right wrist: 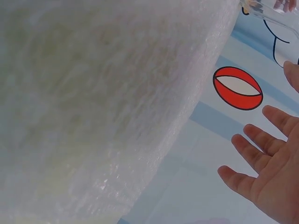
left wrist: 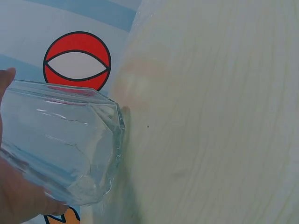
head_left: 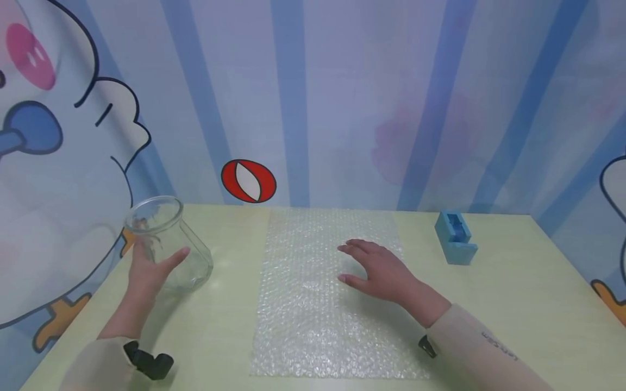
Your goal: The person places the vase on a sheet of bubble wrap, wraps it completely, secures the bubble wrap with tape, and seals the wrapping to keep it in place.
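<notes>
At the left of the table, my left hand (head_left: 149, 271) grips a clear glass vase (head_left: 193, 250) with a wide round rim and a faceted lower body. The thumb lies across its near side, and the other fingers are partly hidden behind the glass. In the left wrist view the vase's base (left wrist: 110, 149) is close to the tabletop; whether it touches, I cannot tell. A sheet of bubble wrap (head_left: 298, 304) lies flat in the middle. Over its right part hovers my right hand (head_left: 383, 271), fingers extended and holding nothing, as the right wrist view also shows.
A light blue tape dispenser (head_left: 457, 252) stands at the back right of the pale yellow table (head_left: 528, 304). Behind the table hangs a striped blue backdrop (head_left: 342, 108) with printed cartoon figures, right up against the back edge.
</notes>
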`<state>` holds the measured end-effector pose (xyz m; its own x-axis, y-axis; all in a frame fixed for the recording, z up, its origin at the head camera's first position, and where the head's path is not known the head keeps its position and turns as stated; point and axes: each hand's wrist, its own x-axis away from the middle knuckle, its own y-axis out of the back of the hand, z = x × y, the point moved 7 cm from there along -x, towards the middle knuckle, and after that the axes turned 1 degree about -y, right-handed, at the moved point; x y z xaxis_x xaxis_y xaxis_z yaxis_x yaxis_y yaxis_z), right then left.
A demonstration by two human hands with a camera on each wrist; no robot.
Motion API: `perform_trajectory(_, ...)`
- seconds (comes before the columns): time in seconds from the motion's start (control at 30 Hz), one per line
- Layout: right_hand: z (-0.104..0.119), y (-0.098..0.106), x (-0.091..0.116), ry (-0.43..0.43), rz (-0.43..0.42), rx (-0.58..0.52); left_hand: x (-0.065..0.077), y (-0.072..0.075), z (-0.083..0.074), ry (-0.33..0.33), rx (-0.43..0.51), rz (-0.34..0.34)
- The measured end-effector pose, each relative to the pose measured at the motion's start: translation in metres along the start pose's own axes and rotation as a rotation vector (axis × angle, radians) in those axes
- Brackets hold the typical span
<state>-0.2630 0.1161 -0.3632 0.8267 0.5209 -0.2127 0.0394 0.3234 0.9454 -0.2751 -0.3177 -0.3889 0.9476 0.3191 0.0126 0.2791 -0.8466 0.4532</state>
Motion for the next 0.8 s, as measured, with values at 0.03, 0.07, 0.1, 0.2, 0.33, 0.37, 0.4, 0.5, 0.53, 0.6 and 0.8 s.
perform_trajectory(0.03,0.000,0.000,0.000,-0.001,0.001,0.002,0.000,-0.001,0.001,0.002,0.001,0.005)
perform_trajectory(0.07,0.000,0.000,0.000,-0.002,0.000,0.003,-0.001,-0.002,0.003,0.004,0.003,0.013)
perform_trajectory(0.1,-0.001,0.000,0.000,-0.003,-0.001,0.003,-0.001,-0.003,0.004,0.008,0.002,0.018)
perform_trajectory(0.2,-0.001,0.001,0.000,0.001,-0.007,0.008,-0.001,-0.005,0.009,0.026,-0.009,0.038)
perform_trajectory(0.33,-0.001,0.001,-0.001,0.004,-0.011,0.004,0.000,-0.006,0.015,0.068,-0.032,0.052)
perform_trajectory(0.37,-0.001,0.001,-0.001,0.005,-0.013,0.004,0.000,-0.007,0.016,0.077,-0.033,0.053)
perform_trajectory(0.4,-0.001,0.001,-0.001,0.004,-0.013,0.003,0.000,-0.007,0.016,0.081,-0.032,0.053)
perform_trajectory(0.5,-0.001,0.001,-0.001,0.003,-0.012,0.003,0.001,-0.007,0.016,0.073,-0.025,0.039)
perform_trajectory(0.53,-0.002,0.001,-0.001,0.001,-0.010,0.003,0.001,-0.007,0.016,0.066,-0.021,0.032)
perform_trajectory(0.6,-0.002,0.002,-0.001,-0.001,-0.010,0.003,0.001,-0.006,0.015,0.052,-0.017,0.016)
perform_trajectory(0.8,-0.007,0.002,0.001,-0.008,-0.015,0.005,0.000,-0.007,0.015,0.032,-0.015,-0.019)
